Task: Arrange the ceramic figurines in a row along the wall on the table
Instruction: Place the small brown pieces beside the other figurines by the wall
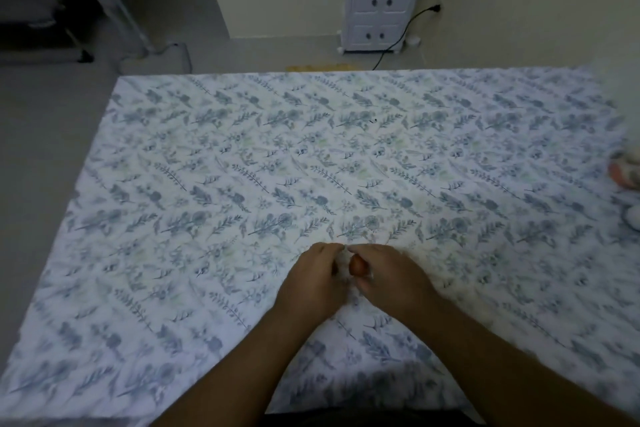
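both hands on one figurine

the left hand (317, 276) and right hand (388, 274) close together around a small white figurine with an orange-red part (356, 266), low over the leaf-print tablecloth (242, 166) near its front edge. two more figurines — blurred — sit at the cloth's right edge (625, 172).

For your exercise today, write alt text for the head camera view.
Both hands, left hand and right hand, close together around a small white and orange figurine over a table under a blue leaf-print cloth. More figurines sit blurred at the right edge.
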Tool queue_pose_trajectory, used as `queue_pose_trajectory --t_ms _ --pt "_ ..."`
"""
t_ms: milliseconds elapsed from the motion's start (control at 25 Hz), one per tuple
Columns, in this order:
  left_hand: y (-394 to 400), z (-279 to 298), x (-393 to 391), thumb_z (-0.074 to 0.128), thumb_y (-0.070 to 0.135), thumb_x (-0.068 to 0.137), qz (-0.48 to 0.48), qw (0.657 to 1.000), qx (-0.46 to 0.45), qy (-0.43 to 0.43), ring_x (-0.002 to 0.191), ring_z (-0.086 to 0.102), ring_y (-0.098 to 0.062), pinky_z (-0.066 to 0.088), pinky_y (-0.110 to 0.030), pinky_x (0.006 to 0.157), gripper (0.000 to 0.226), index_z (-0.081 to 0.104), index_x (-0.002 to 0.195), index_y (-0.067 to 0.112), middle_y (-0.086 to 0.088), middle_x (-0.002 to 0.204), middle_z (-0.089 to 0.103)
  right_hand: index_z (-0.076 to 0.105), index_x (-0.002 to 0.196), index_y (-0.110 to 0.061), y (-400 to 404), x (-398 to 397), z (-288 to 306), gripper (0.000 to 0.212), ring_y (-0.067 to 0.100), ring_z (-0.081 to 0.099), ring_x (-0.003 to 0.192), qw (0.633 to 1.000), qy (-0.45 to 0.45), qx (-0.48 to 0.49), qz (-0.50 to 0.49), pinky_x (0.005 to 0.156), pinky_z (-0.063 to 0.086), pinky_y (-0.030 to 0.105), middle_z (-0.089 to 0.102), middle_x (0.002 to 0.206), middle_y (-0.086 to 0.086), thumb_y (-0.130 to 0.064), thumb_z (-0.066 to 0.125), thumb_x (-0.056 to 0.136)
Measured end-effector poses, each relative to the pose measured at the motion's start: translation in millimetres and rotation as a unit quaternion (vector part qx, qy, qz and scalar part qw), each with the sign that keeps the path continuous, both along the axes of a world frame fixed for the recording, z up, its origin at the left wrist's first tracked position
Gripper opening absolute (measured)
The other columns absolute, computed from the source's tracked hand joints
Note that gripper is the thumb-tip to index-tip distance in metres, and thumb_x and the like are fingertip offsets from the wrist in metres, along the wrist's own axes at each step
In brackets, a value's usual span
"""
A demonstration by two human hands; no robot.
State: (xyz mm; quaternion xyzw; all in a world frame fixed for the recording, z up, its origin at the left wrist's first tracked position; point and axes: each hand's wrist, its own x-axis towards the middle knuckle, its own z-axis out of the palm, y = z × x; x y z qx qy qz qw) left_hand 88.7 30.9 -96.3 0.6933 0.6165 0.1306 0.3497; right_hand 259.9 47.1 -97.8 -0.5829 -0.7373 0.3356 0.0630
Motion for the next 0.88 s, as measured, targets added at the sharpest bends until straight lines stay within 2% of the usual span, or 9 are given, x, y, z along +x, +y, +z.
queue_pose_trajectory --t_ms 80,240,360,480,640,720,800,880 --pt "4 -3 -1 0.063 0.007 0.087 -0.011 1.0 0.003 0.01 0.096 0.06 -0.021 0.046 -0.025 0.077 0.03 0.067 0.116 0.016 -0.005 0.104 0.065 0.058 0.133 -0.023 -1 -4 -2 0.047 0.019 0.063 0.113 1.0 0.016 -0.003 -0.016 0.093 0.052 0.036 0.068 0.123 -0.001 -0.025 0.069 0.087" --pt "24 6 16 0.067 0.009 0.085 -0.022 0.999 0.028 -0.003 0.081 0.057 -0.011 0.045 -0.022 0.069 0.02 0.068 0.103 0.019 0.002 0.093 0.064 0.06 0.124 -0.024 -5 14 10 0.04 0.014 0.067 0.097 0.989 0.067 0.009 -0.129 0.085 0.056 0.035 0.071 0.105 -0.003 -0.021 0.072 0.086" --pt "42 12 60 0.07 0.005 0.082 -0.078 0.995 0.06 -0.03 0.076 0.055 -0.01 0.04 -0.016 0.068 0.017 0.07 0.094 0.017 0.001 0.085 0.062 0.061 0.113 -0.021 -9 60 20 0.031 0.012 0.067 0.085 0.972 0.094 0.04 -0.21 0.081 0.057 0.035 0.068 0.089 -0.005 -0.018 0.074 0.084" --pt "59 14 131 0.073 0.004 0.082 -0.147 0.984 0.089 -0.051 0.079 0.053 -0.007 0.035 -0.004 0.072 0.02 0.073 0.098 0.016 0.001 0.088 0.064 0.065 0.11 -0.017 -17 129 30 0.03 0.012 0.065 0.086 0.945 0.082 0.076 -0.309 0.082 0.055 0.024 0.07 0.093 0.0 -0.016 0.077 0.082" --pt "72 19 253 0.078 0.003 0.081 -0.269 0.953 0.106 -0.088 0.081 0.053 -0.007 0.034 0.001 0.075 0.029 0.074 0.107 0.013 -0.003 0.095 0.063 0.066 0.116 -0.016 -43 240 29 0.036 0.018 0.064 0.096 0.876 0.067 0.122 -0.461 0.09 0.057 0.038 0.067 0.1 0.001 -0.015 0.077 0.081" --pt "74 22 316 0.078 0.003 0.082 -0.332 0.93 0.119 -0.103 0.085 0.057 -0.011 0.036 -0.005 0.076 0.033 0.073 0.114 0.01 -0.006 0.098 0.064 0.065 0.117 -0.014 -57 291 25 0.037 0.02 0.064 0.095 0.837 0.064 0.139 -0.526 0.09 0.057 0.041 0.065 0.098 0.002 -0.012 0.077 0.082" --pt "74 22 380 0.076 0.001 0.083 -0.382 0.907 0.129 -0.12 0.092 0.06 -0.017 0.037 -0.01 0.08 0.034 0.071 0.117 0.006 -0.011 0.102 0.067 0.064 0.12 -0.012 -67 336 22 0.039 0.023 0.065 0.099 0.796 0.066 0.138 -0.586 0.091 0.056 0.042 0.067 0.106 0.007 -0.012 0.076 0.083" --pt "73 19 438 0.072 -0.002 0.084 -0.419 0.887 0.14 -0.134 0.092 0.063 -0.026 0.044 -0.021 0.085 0.023 0.072 0.108 -0.001 -0.017 0.1 0.069 0.065 0.121 -0.013 -72 373 14 0.04 0.023 0.066 0.102 0.762 0.08 0.151 -0.625 0.091 0.057 0.043 0.068 0.111 0.009 -0.011 0.076 0.083"
